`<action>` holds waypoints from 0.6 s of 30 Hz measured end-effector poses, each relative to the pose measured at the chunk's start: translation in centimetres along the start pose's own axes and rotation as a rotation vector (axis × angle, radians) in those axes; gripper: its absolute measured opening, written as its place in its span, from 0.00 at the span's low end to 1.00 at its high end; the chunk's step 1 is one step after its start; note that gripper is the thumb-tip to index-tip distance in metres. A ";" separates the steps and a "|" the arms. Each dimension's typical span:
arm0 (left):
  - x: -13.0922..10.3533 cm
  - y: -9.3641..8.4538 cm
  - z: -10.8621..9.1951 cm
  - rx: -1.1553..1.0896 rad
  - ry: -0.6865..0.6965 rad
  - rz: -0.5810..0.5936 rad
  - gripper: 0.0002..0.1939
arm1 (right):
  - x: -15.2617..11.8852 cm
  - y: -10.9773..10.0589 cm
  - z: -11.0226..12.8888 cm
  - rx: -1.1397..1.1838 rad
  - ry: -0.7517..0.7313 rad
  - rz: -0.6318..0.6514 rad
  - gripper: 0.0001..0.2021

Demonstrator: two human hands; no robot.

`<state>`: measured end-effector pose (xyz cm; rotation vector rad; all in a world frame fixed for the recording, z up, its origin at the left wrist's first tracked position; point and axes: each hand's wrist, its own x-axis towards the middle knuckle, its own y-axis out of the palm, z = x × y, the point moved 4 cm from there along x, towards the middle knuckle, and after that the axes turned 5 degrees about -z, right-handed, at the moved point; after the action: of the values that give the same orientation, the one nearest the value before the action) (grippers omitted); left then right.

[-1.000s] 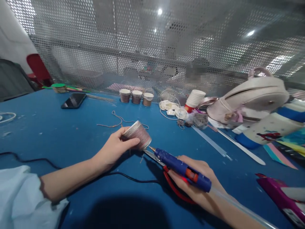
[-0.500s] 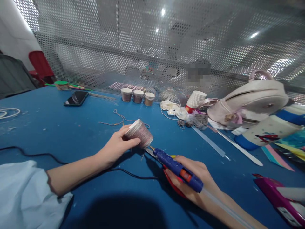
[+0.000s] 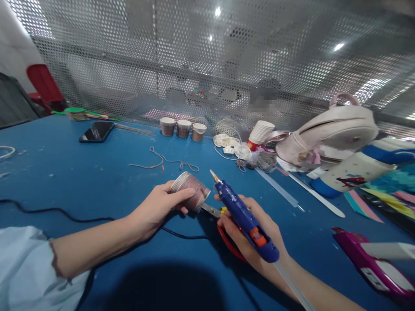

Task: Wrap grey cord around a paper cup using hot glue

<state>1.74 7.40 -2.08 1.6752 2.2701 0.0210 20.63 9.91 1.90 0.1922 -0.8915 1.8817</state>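
Note:
My left hand (image 3: 162, 207) is closed around a paper cup (image 3: 191, 190) wrapped in grey and reddish cord, tilted on its side above the table. My right hand (image 3: 253, 229) grips a blue glue gun (image 3: 238, 211), its metal nozzle pointing up and left, just right of the cup and apart from it. A clear glue stick (image 3: 293, 285) runs out of the gun's back end. Beneath the right hand are red-handled scissors (image 3: 231, 245), mostly covered; their blade reaches toward the cup. A loose grey cord (image 3: 162, 160) lies behind the cup.
Three wrapped cups (image 3: 183, 128) stand at the back by a perforated metal screen. A phone (image 3: 97, 131) lies left. Toward the right are stacked paper cups (image 3: 260, 133), a bag (image 3: 330, 134), a bottle (image 3: 353, 172) and a purple stapler-like tool (image 3: 366, 259). A black cable (image 3: 65, 212) crosses the table.
The glue gun's nozzle has come away from the cup's edge and tipped upward. My left hand has turned the cup more onto its side. The camera view has shifted slightly.

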 end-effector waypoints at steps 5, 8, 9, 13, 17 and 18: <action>-0.5 0.5 -0.3 0.050 -0.016 0.007 0.16 | -0.6 0.7 -0.3 0.011 0.068 0.115 0.09; -0.5 0.6 0.0 0.022 -0.056 0.012 0.15 | -0.7 0.9 -0.4 0.047 0.091 0.120 0.08; -0.4 0.6 0.1 0.005 -0.062 0.023 0.15 | -0.7 0.9 -0.5 0.059 0.086 0.122 0.08; -0.3 0.7 0.7 -0.054 -0.065 0.070 0.13 | -0.7 1.2 -0.7 0.077 0.052 0.154 0.07; -0.4 1.0 0.7 -0.051 -0.047 0.086 0.09 | -0.7 1.4 -1.0 0.117 0.043 0.183 0.08; -0.4 1.1 0.7 -0.041 -0.039 0.091 0.09 | -0.7 1.4 -1.0 0.132 0.045 0.178 0.08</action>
<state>3.06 7.23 -2.40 1.7409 2.1493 0.0540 20.06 9.73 0.11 0.1543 -0.7748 2.1044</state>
